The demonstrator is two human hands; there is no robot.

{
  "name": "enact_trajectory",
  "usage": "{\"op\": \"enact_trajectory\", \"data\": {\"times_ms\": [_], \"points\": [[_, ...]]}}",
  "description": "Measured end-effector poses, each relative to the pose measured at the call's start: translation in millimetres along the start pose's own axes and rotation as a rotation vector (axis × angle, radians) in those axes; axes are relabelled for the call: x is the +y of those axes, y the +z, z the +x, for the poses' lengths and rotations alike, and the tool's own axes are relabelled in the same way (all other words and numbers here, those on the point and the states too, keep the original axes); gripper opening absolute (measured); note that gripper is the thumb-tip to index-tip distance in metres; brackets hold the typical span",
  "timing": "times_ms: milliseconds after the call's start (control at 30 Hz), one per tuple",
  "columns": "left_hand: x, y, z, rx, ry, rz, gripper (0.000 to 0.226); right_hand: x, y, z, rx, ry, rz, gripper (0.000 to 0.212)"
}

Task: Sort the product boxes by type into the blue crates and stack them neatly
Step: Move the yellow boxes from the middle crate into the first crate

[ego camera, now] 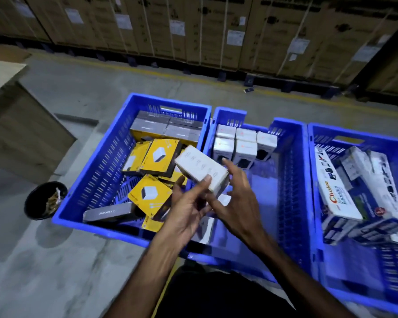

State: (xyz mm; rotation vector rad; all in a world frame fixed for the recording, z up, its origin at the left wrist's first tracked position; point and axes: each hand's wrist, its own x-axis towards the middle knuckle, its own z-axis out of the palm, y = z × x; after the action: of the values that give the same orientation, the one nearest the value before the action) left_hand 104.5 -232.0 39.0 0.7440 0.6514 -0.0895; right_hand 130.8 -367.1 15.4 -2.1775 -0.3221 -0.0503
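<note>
Holding a white box (201, 172) with small grey icons on its top face, tilted, above the seam between two blue crates. Lying loose left of the grip: yellow boxes (157, 157) in the left crate (97, 180). Standing upright just beyond: white boxes (236, 145) in the middle crate (287, 180). Pinching the box's near end, left hand (185, 208). Hovering beside it with fingers spread wide, right hand (236, 196).

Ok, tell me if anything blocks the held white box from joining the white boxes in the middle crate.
Nothing visible does. The left hand grips the white box above the crates' shared rim; the right hand is open beside it. The middle crate has bare floor in front of the stacked white boxes.
</note>
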Motion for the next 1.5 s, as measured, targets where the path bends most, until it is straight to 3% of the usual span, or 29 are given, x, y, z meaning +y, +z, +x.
{"op": "enact_trajectory", "data": {"times_ms": [133,267,400,533,733,800,967,1100,1267,1300,1367,1500], "points": [[-31.5,12.1,-1.9,0.009,0.098,0.282,0.094,37.0,-24.5,3.5,0.147,0.163,-0.005,0.074],[-58.1,0.7,-2.1,0.091,0.18,0.462,0.055,86.0,-46.7,-5.5,0.201,0.471,-0.066,0.066],[-75.3,-12.0,-5.1,0.078,0.164,0.63,0.026,124.2,-38.3,-22.7,-0.003,0.839,0.087,0.05],[-88.4,-9.7,-9.1,0.053,0.194,0.74,0.02,139.2,-21.3,-41.6,-0.233,0.821,-0.107,0.065],[-108.5,7.3,-0.6,-0.053,0.257,0.927,0.013,132.7,-61.2,-45.0,-0.346,0.764,-0.146,0.072],[-117.3,20.0,-0.3,-0.111,0.273,0.965,0.015,124.4,-85.4,-45.7,-0.28,0.668,-0.01,0.065],[-139.5,60.7,-11.1,-0.263,0.296,1.031,0.024,100.5,-146.9,-61.9,-0.098,0.409,0.317,0.017],[-162.5,89.0,-16.8,-0.352,0.325,1.094,0.017,115.8,-191.1,-77.4,0.196,0.387,0.259,0.019],[-194.5,128.2,-18.6,-0.518,0.6,1.35,0.027,167.1,-243.0,-101.3,0.547,0.523,0.11,0.004],[-202.8,136.2,-18.6,-0.513,0.682,1.395,0.032,176.5,-248.9,-105.1,0.597,0.56,0.065,0.005],[-219.2,149.9,-18.2,-0.422,0.825,1.457,0.046,190.3,-253.1,-108.2,0.647,0.652,-0.041,0.03],[-249.7,179.4,-7.5,-0.085,0.891,1.593,0.081,196.6,-243.1,-95.7,0.533,0.761,-0.185,0.084]]}}
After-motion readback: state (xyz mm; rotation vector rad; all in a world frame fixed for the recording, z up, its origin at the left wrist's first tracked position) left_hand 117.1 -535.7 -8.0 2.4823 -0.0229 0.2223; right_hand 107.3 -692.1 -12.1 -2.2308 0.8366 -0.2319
